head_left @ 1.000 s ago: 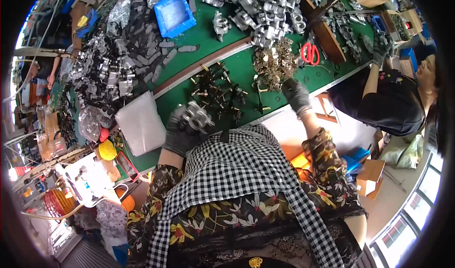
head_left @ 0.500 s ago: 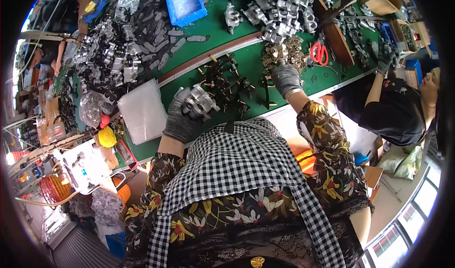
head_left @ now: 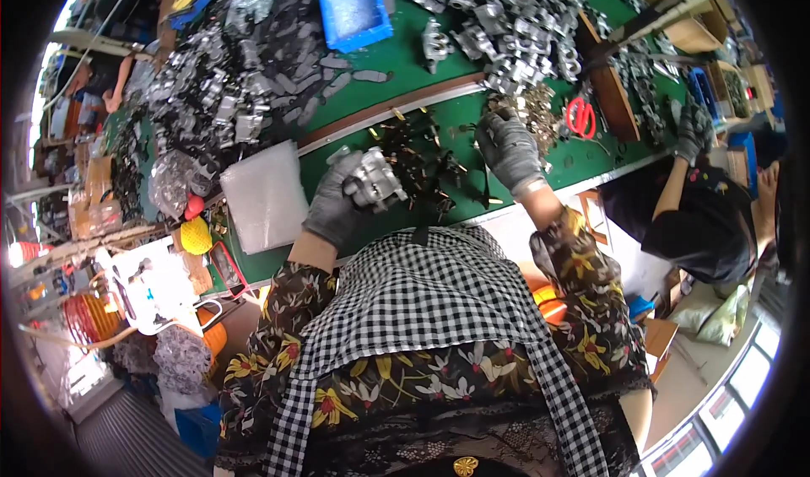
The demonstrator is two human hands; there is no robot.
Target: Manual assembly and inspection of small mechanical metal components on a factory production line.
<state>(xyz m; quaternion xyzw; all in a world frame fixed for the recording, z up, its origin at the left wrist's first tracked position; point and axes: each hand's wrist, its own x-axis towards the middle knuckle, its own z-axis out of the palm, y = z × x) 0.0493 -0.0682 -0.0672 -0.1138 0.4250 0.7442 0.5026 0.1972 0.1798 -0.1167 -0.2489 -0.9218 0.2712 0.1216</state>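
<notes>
A silver brake caliper [head_left: 375, 182] rests in my gloved left hand [head_left: 336, 207], fingers wrapped round it, above the near edge of the green bench [head_left: 456, 211]. At the left side of a heap of small bronze-coloured metal clips [head_left: 538, 114] is my gloved right hand [head_left: 511, 155]. Its fingers are curled down and drawn together; what they pinch, if anything, is hidden. Between both hands lie several dark brackets with brass-coloured pins [head_left: 422, 148].
Piles of calipers [head_left: 519, 34] and dark brake pads [head_left: 312, 80] lie beyond a wooden strip. Nearby are a blue bin [head_left: 356, 13], red-handled scissors [head_left: 580, 118], a stack of clear plastic bags [head_left: 266, 199] and a wooden divider [head_left: 614, 97]. A co-worker [head_left: 700, 199] works at right.
My right hand has shifted left across the edge of the clip heap, its fingers drawn in. My left hand still holds the caliper, now turned slightly. The whole view has shifted a little.
</notes>
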